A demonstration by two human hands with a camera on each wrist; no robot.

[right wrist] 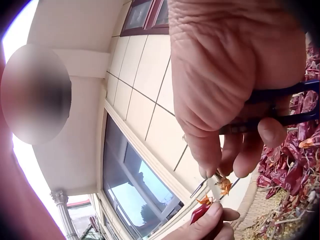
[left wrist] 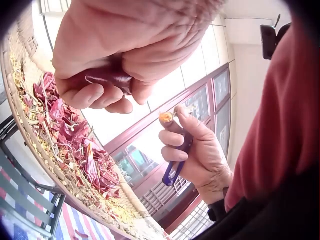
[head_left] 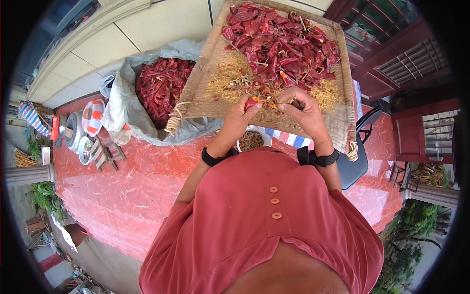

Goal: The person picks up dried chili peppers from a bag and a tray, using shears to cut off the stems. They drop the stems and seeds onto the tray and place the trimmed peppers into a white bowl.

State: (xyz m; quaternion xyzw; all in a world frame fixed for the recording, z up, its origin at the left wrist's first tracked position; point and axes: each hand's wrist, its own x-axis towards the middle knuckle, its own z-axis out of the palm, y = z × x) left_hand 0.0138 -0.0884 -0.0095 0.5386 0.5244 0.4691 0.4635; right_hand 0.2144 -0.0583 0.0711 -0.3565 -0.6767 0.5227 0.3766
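Over the woven tray [head_left: 196, 93], my left hand [head_left: 237, 120] [left wrist: 130, 40] pinches a dark red dried pepper [left wrist: 107, 79], whose torn end shows in the right wrist view. Close beside it, my right hand [head_left: 306, 115] [right wrist: 225, 65] curls round a blue-handled tool [left wrist: 176, 167] [right wrist: 292, 119]. The same hand's thumb and fingertips pinch a pepper stem with an orange seed core [left wrist: 166, 117] [right wrist: 225, 186]. The stem piece and the pepper are apart. A heap of dried red peppers [head_left: 284, 44] lies beyond both hands, with yellow seeds [head_left: 230, 73] around it.
A large grey sack [head_left: 122, 105] of red peppers stands left of the tray. Below the tray is a bowl of scraps [head_left: 252, 139]. A dark chair [head_left: 355, 164] is at the right, and a small wooden stool [head_left: 105, 153] stands on the red floor at the left.
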